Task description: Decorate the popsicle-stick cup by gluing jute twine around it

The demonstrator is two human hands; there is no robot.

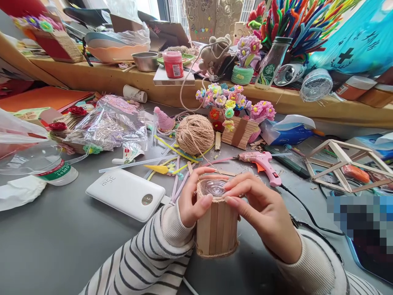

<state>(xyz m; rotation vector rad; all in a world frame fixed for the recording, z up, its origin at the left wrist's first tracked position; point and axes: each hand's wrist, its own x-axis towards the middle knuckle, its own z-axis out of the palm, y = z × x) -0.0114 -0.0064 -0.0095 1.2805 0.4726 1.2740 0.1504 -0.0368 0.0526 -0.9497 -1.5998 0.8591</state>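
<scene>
Your left hand curls round the stick-clad cup, right hand pinching its rim; front covered, twine ball (seemingly uncut) at twelve o'clock.

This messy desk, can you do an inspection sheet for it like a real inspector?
Surface: gray desk, crowded along its far side.
Work in hand: stick-covered cylinder, twine around its lower edge, clear ridged round end facing up; twine ball behind it.
Clutter: pink glue gun, white power bank, green-labeled bottle.
Hands: left hand wraps the cylinder's upper side; right hand has fingertips at its top rim.
Cables: black cord runs from the glue gun.
Surroundings: brown-covered shelf behind, holding colorful pipe cleaners and a Starbucks bottle.
</scene>
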